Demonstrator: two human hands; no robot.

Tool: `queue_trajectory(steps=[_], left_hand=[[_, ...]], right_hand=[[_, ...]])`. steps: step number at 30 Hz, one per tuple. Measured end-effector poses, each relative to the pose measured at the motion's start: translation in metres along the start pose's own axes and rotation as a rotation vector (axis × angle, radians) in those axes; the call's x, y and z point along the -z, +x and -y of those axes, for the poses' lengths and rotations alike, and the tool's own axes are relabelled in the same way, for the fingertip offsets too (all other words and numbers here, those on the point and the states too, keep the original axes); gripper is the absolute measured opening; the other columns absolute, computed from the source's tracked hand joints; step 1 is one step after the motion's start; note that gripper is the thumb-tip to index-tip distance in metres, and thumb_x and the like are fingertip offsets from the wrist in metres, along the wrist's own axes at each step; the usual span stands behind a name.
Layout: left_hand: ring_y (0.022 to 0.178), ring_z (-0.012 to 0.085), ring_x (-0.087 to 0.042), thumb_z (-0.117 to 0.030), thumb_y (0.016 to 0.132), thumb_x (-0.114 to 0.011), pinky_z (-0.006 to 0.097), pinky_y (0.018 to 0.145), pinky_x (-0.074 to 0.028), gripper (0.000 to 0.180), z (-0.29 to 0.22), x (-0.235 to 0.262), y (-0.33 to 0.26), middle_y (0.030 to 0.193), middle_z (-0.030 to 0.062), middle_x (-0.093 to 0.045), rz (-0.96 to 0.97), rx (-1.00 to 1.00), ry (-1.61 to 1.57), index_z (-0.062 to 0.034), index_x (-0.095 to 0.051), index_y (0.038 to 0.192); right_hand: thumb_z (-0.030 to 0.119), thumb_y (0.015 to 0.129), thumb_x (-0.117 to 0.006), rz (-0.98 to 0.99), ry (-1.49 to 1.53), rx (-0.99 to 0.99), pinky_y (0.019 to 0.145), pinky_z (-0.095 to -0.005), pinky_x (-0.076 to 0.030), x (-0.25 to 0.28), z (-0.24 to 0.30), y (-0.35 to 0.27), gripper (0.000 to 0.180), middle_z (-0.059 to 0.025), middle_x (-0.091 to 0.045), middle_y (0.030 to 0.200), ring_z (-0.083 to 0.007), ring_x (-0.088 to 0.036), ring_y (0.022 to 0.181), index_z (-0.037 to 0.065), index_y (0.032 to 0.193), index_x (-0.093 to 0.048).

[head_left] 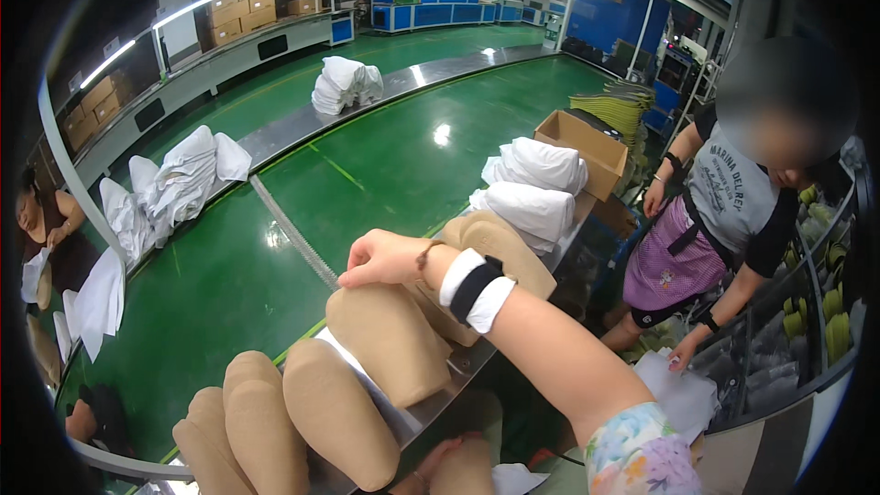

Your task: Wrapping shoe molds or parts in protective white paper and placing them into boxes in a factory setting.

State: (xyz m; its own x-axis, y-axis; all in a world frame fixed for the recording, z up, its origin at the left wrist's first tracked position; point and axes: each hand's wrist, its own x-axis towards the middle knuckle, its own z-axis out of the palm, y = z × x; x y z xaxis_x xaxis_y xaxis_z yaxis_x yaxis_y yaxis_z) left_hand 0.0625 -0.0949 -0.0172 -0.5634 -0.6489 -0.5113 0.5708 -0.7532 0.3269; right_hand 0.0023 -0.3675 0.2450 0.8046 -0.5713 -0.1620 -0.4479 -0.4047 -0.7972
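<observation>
My right hand (374, 261) reaches over a row of tan, rounded, insole-shaped pieces. Its fingers are pinched at the top of one tan piece (385, 339), which leans on a sheet of white paper (353, 367). More tan pieces (335, 412) lean side by side to the left, and others (500, 247) lie beyond my wrist. Low in the view, below the metal edge, my left hand (440, 460) shows only in part. Its fingers are curled against the side of another tan piece (466, 467).
A green conveyor belt (412, 156) runs past the metal ledge. White-wrapped bundles (527, 197) lie on the near ledge, others (344, 87) across the belt. An open cardboard box (587, 151) stands behind. A co-worker (724, 192) bends at the right; another person (60, 229) sits far left.
</observation>
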Motion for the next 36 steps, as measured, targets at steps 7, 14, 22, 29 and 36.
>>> queue_trajectory(steps=[7,14,22,29,36], left_hand=[[0.110,0.0188,-0.048,-0.029,0.089,-0.046,0.030,0.095,-0.036,0.040,-0.003,-0.032,0.034,0.120,0.0091,-0.051,0.119,0.075,0.117,-0.0062,-0.047,0.122],[0.112,0.0195,-0.046,-0.029,0.089,-0.046,0.031,0.097,-0.035,0.040,0.017,-0.071,0.054,0.122,0.0097,-0.049,0.240,0.201,0.253,-0.0073,-0.046,0.123],[0.115,0.0202,-0.044,-0.029,0.090,-0.046,0.031,0.099,-0.033,0.041,0.019,-0.092,0.035,0.124,0.0104,-0.048,0.248,0.091,0.308,-0.0086,-0.045,0.125],[0.111,0.0187,-0.047,-0.032,0.090,-0.045,0.030,0.095,-0.036,0.042,0.039,-0.128,0.000,0.121,0.0095,-0.050,0.164,0.061,0.387,-0.0060,-0.047,0.123],[0.105,0.0120,-0.050,-0.030,0.093,-0.042,0.025,0.090,-0.040,0.043,0.046,-0.123,-0.010,0.118,0.0064,-0.052,0.028,0.117,0.474,-0.0022,-0.045,0.125]], right_hand=[[0.022,0.075,-0.058,-0.279,-0.390,0.203,0.078,-0.0438,-0.044,-0.032,-0.010,-0.010,0.031,-0.0212,-0.056,0.090,-0.0371,-0.053,0.090,0.000,0.096,-0.054],[0.012,0.078,-0.056,-0.513,-0.413,0.279,0.080,-0.0401,-0.042,-0.029,0.024,-0.086,0.031,-0.0215,-0.046,0.101,-0.0349,-0.049,0.089,-0.002,0.103,-0.045],[0.009,0.080,-0.059,-0.796,-0.131,0.105,0.063,-0.0306,-0.045,-0.167,-0.053,-0.282,0.016,-0.0099,-0.054,0.082,-0.0250,-0.054,0.071,-0.001,0.092,-0.057],[0.018,0.082,-0.058,-0.950,0.274,-0.271,0.064,-0.0287,-0.043,-0.242,-0.089,-0.318,0.016,-0.0099,-0.051,0.082,-0.0217,-0.053,0.073,0.003,0.087,-0.055],[0.014,0.079,-0.061,-0.971,0.425,-0.308,0.051,-0.0262,-0.038,-0.243,-0.099,-0.302,0.020,-0.0069,-0.048,0.059,-0.0128,-0.044,0.053,0.001,0.067,-0.052]])
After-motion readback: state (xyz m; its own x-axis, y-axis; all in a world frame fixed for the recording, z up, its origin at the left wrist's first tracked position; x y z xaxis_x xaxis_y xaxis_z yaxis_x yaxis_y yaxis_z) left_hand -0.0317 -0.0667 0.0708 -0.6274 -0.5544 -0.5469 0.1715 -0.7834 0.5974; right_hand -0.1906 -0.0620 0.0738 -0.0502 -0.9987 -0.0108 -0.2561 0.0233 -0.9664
